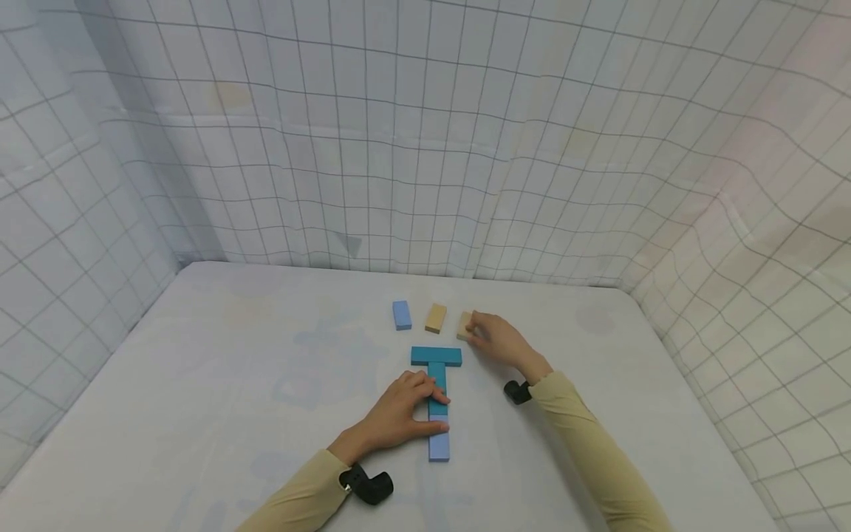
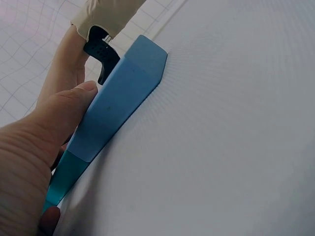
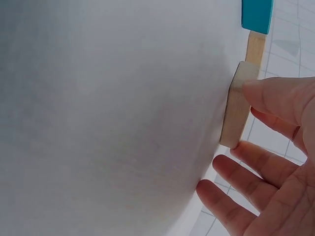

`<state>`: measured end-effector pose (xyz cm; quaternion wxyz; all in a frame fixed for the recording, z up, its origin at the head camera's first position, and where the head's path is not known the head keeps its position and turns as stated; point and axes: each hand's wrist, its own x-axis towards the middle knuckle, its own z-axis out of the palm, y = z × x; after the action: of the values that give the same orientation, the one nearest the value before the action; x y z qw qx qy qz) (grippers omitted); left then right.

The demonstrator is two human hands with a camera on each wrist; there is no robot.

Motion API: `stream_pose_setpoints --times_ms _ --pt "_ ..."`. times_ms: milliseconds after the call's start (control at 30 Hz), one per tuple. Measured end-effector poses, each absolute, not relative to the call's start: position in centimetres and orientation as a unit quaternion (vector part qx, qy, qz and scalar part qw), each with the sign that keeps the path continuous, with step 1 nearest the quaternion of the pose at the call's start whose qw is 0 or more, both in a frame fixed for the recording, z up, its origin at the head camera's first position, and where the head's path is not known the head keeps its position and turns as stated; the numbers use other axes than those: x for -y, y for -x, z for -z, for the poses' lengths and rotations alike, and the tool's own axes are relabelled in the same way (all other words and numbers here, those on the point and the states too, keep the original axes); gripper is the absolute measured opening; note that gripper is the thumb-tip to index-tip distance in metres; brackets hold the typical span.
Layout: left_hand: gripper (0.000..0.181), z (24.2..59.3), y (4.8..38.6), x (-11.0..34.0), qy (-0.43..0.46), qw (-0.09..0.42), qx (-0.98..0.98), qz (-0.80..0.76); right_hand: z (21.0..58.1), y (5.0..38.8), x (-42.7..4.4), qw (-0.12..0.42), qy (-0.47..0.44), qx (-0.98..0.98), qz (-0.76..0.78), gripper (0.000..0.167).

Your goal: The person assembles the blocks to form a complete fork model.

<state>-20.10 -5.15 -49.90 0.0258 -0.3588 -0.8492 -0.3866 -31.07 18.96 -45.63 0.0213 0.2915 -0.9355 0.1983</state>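
A teal block (image 1: 436,356) lies crosswise on the white table. From its middle a second teal block (image 1: 437,408) runs toward me, with a periwinkle block (image 1: 439,447) end to end below it, forming a T. My left hand (image 1: 399,415) rests over this stem, fingers on the teal part and thumb on the periwinkle block, as the left wrist view also shows along the blue side (image 2: 115,93). Farther back, my right hand (image 1: 501,343) pinches a pale wooden block (image 3: 236,110) between thumb and index finger; the other fingers are spread. That block sits on the table.
Left of the pale block lie a tan wooden block (image 1: 435,318) and a light blue block (image 1: 402,315), apart from each other. White gridded curtains (image 1: 425,148) stand behind the table (image 1: 219,369) and at both sides. Each wrist wears a black strapped device.
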Motion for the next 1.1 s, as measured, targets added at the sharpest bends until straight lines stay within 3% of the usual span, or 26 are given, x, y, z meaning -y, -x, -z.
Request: stream_pose_setpoints --times_ms 1100 --pt "0.039 50.0 20.2 5.1 0.349 0.006 0.856 0.382 45.8 29.6 -18.7 0.039 -0.298 0.932 -0.205 0.014"
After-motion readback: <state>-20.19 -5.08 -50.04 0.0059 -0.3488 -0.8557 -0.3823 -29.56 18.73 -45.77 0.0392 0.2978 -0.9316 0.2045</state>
